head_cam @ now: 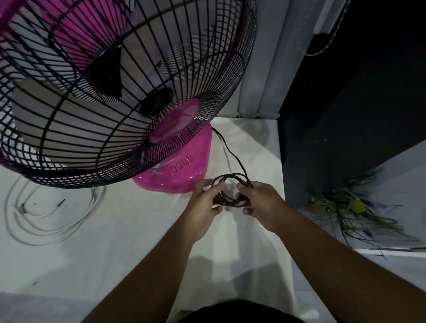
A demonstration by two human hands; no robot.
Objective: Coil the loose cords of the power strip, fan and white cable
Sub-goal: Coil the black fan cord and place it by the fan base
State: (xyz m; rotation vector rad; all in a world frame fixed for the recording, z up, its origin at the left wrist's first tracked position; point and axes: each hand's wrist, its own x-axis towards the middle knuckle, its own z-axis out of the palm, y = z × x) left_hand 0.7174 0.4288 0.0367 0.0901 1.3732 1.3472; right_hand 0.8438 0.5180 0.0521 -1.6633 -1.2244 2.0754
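Just in front of the fan's [180, 170] pink base, over the white table [137, 238], we see both hands gathered on the black cord [229, 201], which is wound into a small bundle of several loops. The left hand [204, 210] grips the bundle's left side, fingers curled over the strands; the right hand [262, 203] grips its right side, fingers likewise curled round them. One strand runs from the bundle across the table toward the back of the base (where it joins we cannot tell). The fan stands on the table, its black wire cage [91, 182] tilted toward us. The white cable [51, 217] lies in wide loose loops on the table to the left, well apart from the hands. Past the table's right edge lies a bunch of green stems [350, 209].
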